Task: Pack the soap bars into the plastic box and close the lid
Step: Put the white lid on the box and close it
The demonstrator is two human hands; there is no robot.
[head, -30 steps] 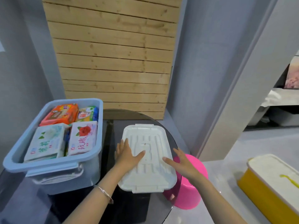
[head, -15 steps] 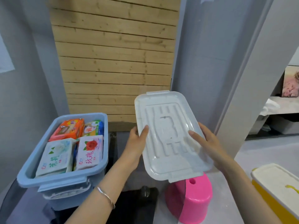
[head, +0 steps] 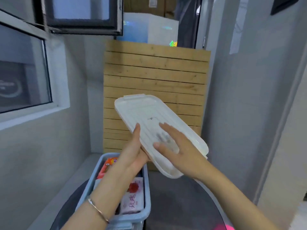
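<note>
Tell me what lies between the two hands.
The white lid: the left hand grips its edge, the right hand lies flat on top, in the head view.

Single view. A wide-angle camera worn on the person's head is looking forward and slightly downward. It is facing a slatted wooden panel (head: pixel 156 72) at the centre of the frame, and a window (head: pixel 25 72) is filling the upper left. Both forearms are entering from the bottom edge. The left hand (head: pixel 132 153) and right hand (head: pixel 179 146) are appearing close to the lens at the centre, on a white lid (head: pixel 149 117). A blue box (head: pixel 147 180) is sitting at lower centre-left on a dark round table (head: pixel 179 205). The bottom edge is cropping both. Straight wall edges are bowing near the right side of the frame.
</note>
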